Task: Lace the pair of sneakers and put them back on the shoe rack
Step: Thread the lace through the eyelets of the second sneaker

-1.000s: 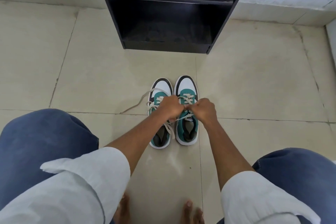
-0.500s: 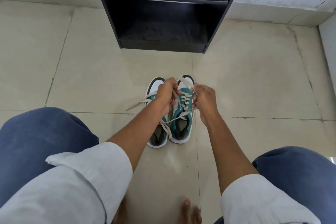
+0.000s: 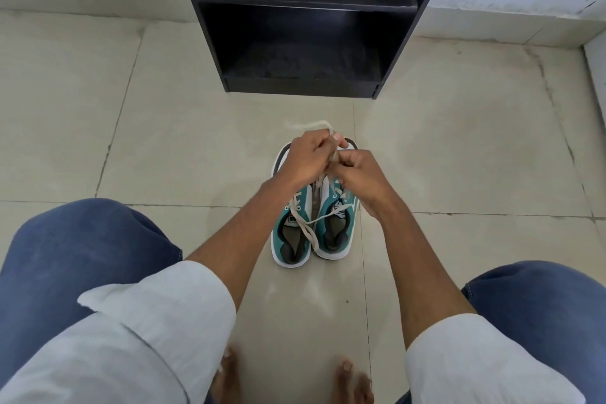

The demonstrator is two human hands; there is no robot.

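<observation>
Two teal, white and black sneakers stand side by side on the floor, toes pointing away from me: the left sneaker (image 3: pixel 292 236) and the right sneaker (image 3: pixel 337 229). My left hand (image 3: pixel 310 157) and my right hand (image 3: pixel 360 179) meet above their toes, both pinching the cream lace (image 3: pixel 334 154) of the right sneaker. A blurred lace end (image 3: pixel 314 125) flicks up beyond my left hand. Another lace strand (image 3: pixel 303 231) lies across the left sneaker's opening. My hands hide the sneakers' toes.
A black shoe rack (image 3: pixel 301 88) with open shelves stands against the wall just past the sneakers. Beige floor tiles (image 3: pixel 164 141) spread around. My knees in blue jeans (image 3: pixel 82 246) and my bare feet (image 3: pixel 352 380) frame the bottom of the view.
My hands rose from the right sneaker's tongue toward the toes and came together, pulling the lace up. The loose lace that trailed left on the floor has lifted.
</observation>
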